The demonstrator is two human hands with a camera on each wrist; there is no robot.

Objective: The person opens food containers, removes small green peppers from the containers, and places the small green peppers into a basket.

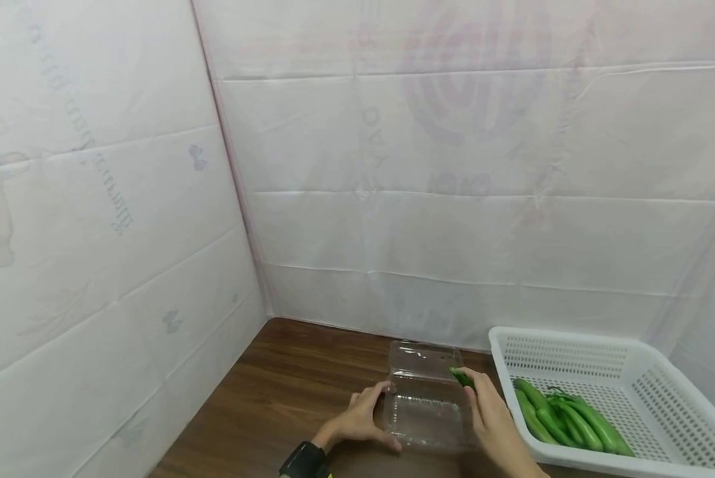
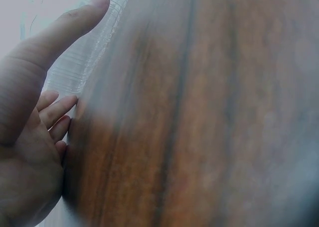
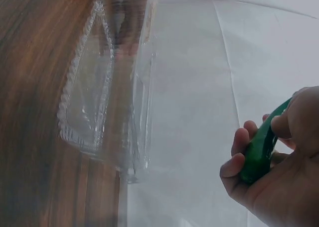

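Left hand (image 1: pixel 360 419) on the wooden table (image 1: pixel 273 398), fingers straight against the left side of the open clear clamshell box (image 1: pixel 425 405), right hand (image 1: pixel 491 411) over its right edge (fingers curled round a green pepper (image 1: pixel 461 377)), white basket (image 1: pixel 662 405) of more green peppers (image 1: pixel 566 421) at far right.

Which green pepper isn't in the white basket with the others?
The green pepper gripped in the right hand, over the clear plastic box. All the other peppers lie together inside the white basket.
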